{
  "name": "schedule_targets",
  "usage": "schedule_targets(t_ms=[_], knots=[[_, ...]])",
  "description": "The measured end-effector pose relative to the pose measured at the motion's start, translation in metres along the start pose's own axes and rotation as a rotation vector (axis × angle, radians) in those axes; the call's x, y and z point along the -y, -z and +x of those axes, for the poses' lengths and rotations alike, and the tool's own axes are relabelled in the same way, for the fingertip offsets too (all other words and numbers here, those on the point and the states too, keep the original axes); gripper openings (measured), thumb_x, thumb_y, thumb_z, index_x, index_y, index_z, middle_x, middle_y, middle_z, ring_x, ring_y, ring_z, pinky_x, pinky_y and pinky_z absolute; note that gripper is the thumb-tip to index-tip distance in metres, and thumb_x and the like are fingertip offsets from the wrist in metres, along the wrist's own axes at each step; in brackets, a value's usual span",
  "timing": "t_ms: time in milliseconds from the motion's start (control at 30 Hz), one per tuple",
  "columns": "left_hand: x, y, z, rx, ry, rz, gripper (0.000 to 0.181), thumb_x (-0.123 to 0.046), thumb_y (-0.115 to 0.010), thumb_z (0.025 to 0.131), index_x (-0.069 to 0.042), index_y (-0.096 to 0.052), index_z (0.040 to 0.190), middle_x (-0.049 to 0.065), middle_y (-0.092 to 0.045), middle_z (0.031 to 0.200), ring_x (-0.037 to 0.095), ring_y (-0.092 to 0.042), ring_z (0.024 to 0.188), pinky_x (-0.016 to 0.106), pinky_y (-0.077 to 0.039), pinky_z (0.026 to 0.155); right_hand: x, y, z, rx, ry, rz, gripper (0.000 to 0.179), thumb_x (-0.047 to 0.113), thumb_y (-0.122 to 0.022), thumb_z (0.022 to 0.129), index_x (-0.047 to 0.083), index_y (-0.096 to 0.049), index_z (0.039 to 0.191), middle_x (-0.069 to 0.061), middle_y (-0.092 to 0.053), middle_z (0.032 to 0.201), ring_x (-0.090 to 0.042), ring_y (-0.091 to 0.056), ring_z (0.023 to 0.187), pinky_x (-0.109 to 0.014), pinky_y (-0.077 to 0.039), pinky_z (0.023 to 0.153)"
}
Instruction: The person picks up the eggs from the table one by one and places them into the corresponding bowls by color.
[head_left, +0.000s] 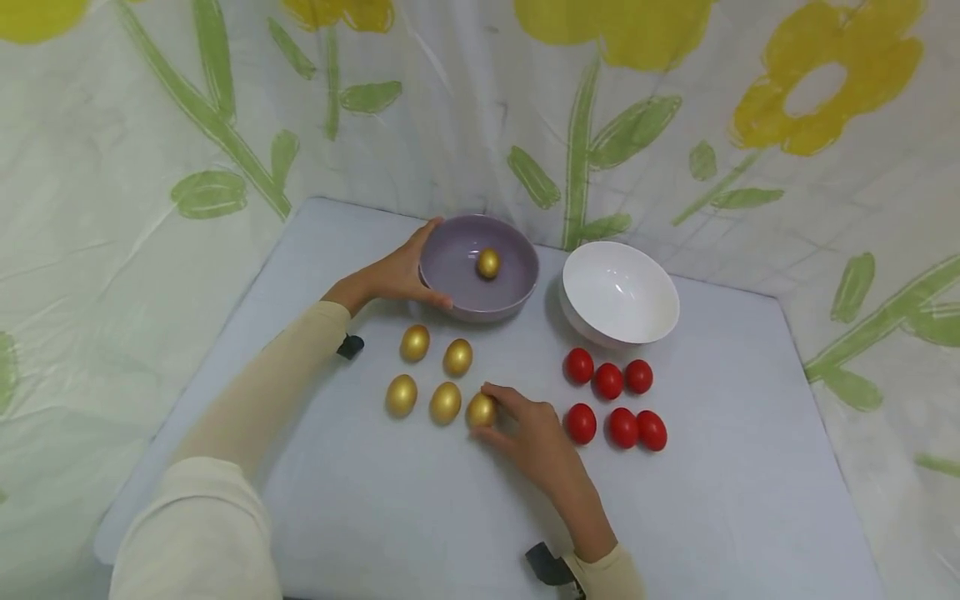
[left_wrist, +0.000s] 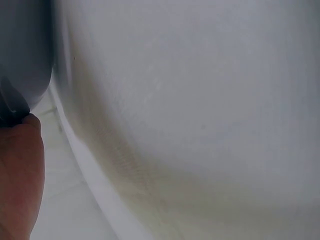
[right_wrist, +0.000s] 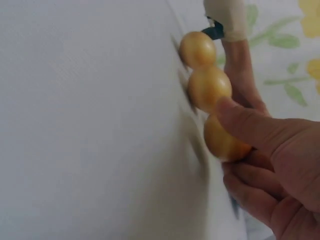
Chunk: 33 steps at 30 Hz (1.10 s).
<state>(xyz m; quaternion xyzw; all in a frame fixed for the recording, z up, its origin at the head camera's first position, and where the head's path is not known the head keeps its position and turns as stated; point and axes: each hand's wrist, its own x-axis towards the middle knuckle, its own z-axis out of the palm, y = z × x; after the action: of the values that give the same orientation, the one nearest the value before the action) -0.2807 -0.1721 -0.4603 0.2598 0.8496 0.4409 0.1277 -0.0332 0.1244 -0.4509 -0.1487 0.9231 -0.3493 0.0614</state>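
Note:
My left hand (head_left: 405,268) grips the left side of a mauve bowl (head_left: 480,312), thumb at its near rim; in the left wrist view the thumb (left_wrist: 22,165) meets the bowl (left_wrist: 25,45). One gold egg (head_left: 488,263) lies inside it. Between thumb and fingers my right hand (head_left: 536,437) pinches another gold egg (head_left: 482,411), the rightmost of the near row. The right wrist view shows the thumb across this egg (right_wrist: 225,142), with two more gold eggs (right_wrist: 209,88) beyond. Several gold eggs (head_left: 446,403) lie on the table in front of the mauve bowl.
To the right of the mauve bowl stands a white bowl (head_left: 618,296). Several red eggs (head_left: 608,381) lie in two rows in front of it. The pale table (head_left: 720,517) ends at a flower-patterned sheet (head_left: 465,108) behind and at the sides.

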Motion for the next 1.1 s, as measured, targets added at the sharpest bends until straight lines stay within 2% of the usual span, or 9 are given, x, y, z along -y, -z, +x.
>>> schedule_targets(t_ms=[100,200,300,433,600,733,867,967,1100], knots=[[-0.001,0.002,0.001,0.003,0.0,-0.004,0.15,-0.048,-0.1,0.069,-0.026,0.009,0.17,0.005,-0.004,0.177,0.027,-0.019,0.159,0.055,-0.022,0.127,0.0,0.017,0.01,-0.019,0.033,0.042,0.062,0.037,-0.088,0.089,0.028,-0.064,0.146,0.01,-0.07,0.139,-0.014,-0.065,0.13,-0.039,-0.056,0.103],[-0.002,0.003,0.0,-0.001,-0.003,-0.014,0.149,-0.045,-0.1,0.069,-0.027,0.009,0.17,0.005,-0.004,0.177,0.027,-0.018,0.159,0.054,-0.022,0.127,0.004,0.045,0.025,-0.071,0.105,0.053,0.064,0.035,-0.087,0.09,0.027,-0.062,0.148,0.01,-0.069,0.14,-0.015,-0.064,0.132,-0.038,-0.056,0.102],[-0.002,0.004,-0.001,-0.001,0.0,-0.025,0.149,-0.041,-0.1,0.07,-0.025,0.008,0.17,0.007,-0.004,0.176,0.027,-0.017,0.159,0.054,-0.021,0.127,0.011,0.076,0.045,-0.157,0.211,-0.005,0.066,0.032,-0.088,0.089,0.022,-0.062,0.149,0.005,-0.069,0.139,-0.016,-0.065,0.13,-0.039,-0.055,0.103],[-0.003,0.003,-0.002,0.011,0.005,-0.035,0.148,-0.04,-0.1,0.072,-0.022,0.009,0.17,0.007,-0.004,0.176,0.027,-0.018,0.158,0.054,-0.021,0.127,0.022,0.111,0.07,-0.287,0.307,-0.055,0.066,0.028,-0.089,0.087,0.014,-0.063,0.146,0.001,-0.07,0.139,-0.017,-0.066,0.129,-0.038,-0.055,0.104],[-0.006,0.001,0.001,0.014,-0.005,-0.041,0.148,-0.042,-0.1,0.07,-0.023,0.007,0.171,0.006,-0.007,0.176,0.026,-0.02,0.157,0.054,-0.022,0.127,0.031,0.138,0.103,-0.35,0.339,-0.045,0.064,0.025,-0.088,0.088,0.01,-0.063,0.145,-0.002,-0.068,0.142,-0.018,-0.063,0.131,-0.036,-0.052,0.107],[-0.005,0.0,0.001,0.012,-0.004,-0.032,0.15,-0.044,-0.1,0.069,-0.022,0.008,0.171,0.007,-0.004,0.177,0.026,-0.016,0.16,0.053,-0.02,0.128,0.03,0.138,0.132,-0.31,0.335,-0.048,0.062,0.026,-0.086,0.09,0.01,-0.062,0.145,-0.002,-0.071,0.137,-0.016,-0.064,0.131,-0.036,-0.05,0.11],[-0.001,0.0,-0.001,0.005,-0.01,-0.035,0.151,-0.044,-0.101,0.068,-0.02,0.007,0.171,0.008,-0.004,0.177,0.025,-0.015,0.16,0.053,-0.019,0.128,0.022,0.124,0.164,-0.236,0.342,-0.087,0.058,0.023,-0.084,0.093,0.006,-0.061,0.143,-0.007,-0.072,0.127,-0.022,-0.067,0.119,-0.041,-0.052,0.106],[0.0,0.0,-0.002,-0.004,-0.017,-0.042,0.151,-0.043,-0.101,0.068,-0.017,0.006,0.171,0.008,-0.007,0.176,0.025,-0.016,0.159,0.052,-0.02,0.128,0.017,0.11,0.183,-0.173,0.311,-0.133,0.057,0.02,-0.084,0.094,0.004,-0.06,0.143,-0.013,-0.073,0.124,-0.029,-0.068,0.112,-0.044,-0.053,0.101],[0.0,0.0,-0.003,0.003,-0.021,-0.048,0.15,-0.041,-0.101,0.069,-0.016,0.007,0.17,0.009,-0.006,0.176,0.025,-0.016,0.159,0.052,-0.019,0.128,0.012,0.093,0.201,-0.087,0.225,-0.17,0.057,0.02,-0.082,0.095,0.003,-0.059,0.144,-0.014,-0.071,0.128,-0.03,-0.067,0.116,-0.043,-0.051,0.101]])
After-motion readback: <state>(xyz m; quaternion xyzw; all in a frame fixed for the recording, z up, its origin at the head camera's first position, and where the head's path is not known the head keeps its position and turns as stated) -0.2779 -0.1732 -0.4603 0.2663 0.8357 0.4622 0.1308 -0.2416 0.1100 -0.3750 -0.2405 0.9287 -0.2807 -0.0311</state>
